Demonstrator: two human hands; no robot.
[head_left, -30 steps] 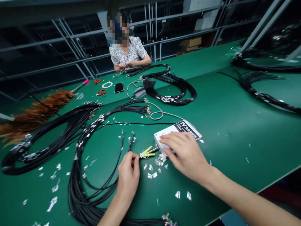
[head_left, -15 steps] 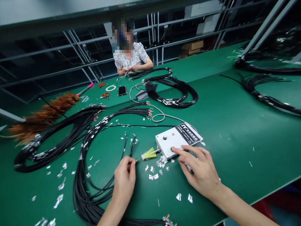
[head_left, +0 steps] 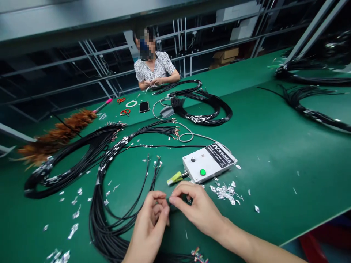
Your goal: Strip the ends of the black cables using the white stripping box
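Observation:
My left hand [head_left: 152, 219] is closed with its fingers curled, on a black cable whose end is mostly hidden by the fingers. Thumb and forefinger of my right hand [head_left: 199, 206] pinch together close to the left fingertips; what they hold is too small to make out. Just beyond the hands lies a white twisting machine [head_left: 210, 162] with a black label, a knob and a lit green button [head_left: 202, 172]. A yellow-green tip [head_left: 174, 178] sticks out of its left side. A bundle of black cables [head_left: 94, 204] curves around to the left of my left hand.
Foil scraps [head_left: 226, 193] lie right of my right hand, with more at the left. Further black cable coils [head_left: 216, 117] lie farther back, near a phone [head_left: 144, 106] and orange-handled scissors [head_left: 125, 112]. A brown duster [head_left: 65, 126] lies at left. Across the table sits a person [head_left: 157, 69].
My right hand has left the machine's button and moved left and down to my left hand. The green button now shows lit. The left hand's fingers have curled more.

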